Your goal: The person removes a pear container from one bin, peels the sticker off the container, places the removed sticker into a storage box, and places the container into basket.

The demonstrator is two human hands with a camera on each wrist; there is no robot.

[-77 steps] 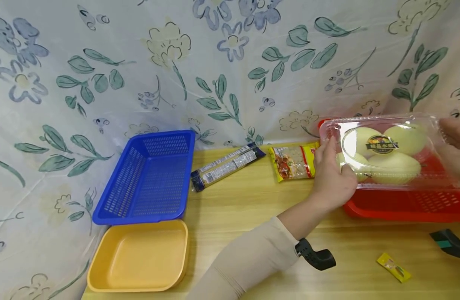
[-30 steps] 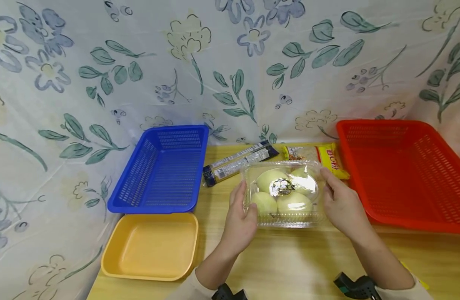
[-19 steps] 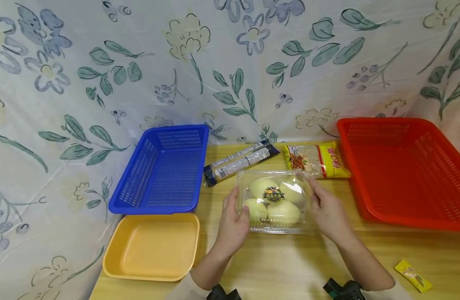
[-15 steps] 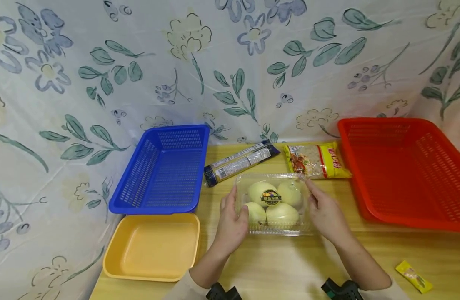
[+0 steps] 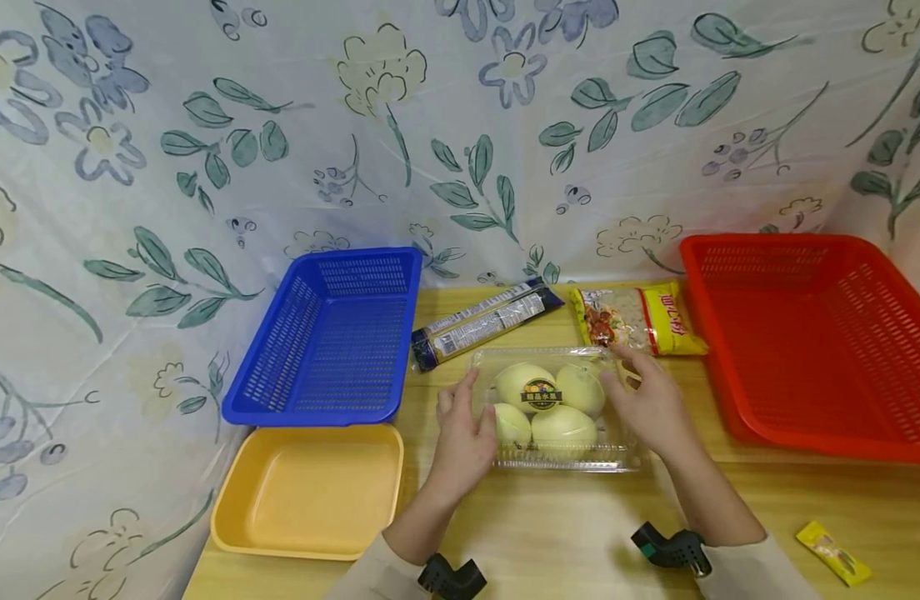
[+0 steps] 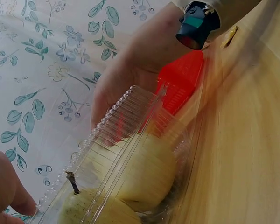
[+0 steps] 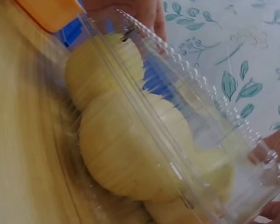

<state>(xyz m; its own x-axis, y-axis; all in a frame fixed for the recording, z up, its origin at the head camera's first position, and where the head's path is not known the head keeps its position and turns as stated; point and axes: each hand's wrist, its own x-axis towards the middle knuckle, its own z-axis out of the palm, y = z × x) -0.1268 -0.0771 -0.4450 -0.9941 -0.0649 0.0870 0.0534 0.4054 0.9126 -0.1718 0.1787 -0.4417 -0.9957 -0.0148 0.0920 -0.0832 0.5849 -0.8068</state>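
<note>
A clear plastic clamshell box of several pale yellow pears rests on the table, its lid closed and a dark label on top. My left hand holds the box's left side, thumb at the near left edge and fingers along the side. At the right end my right hand grips the far corner, thumb over the lid and fingers at the rim. In the left wrist view a pear's stem shows through the plastic. The right wrist view has the ridged lid rim running up to the fingers.
Blue basket and yellow tub stand on the left. A red basket is at the right. Behind the box lie a long dark-ended packet and a yellow food bag. A small yellow sachet lies front right.
Both hands have brought the box of pears from over the red basket to the middle of the table and lowered it. The right hand's fingers have since shifted slightly at the corner.
</note>
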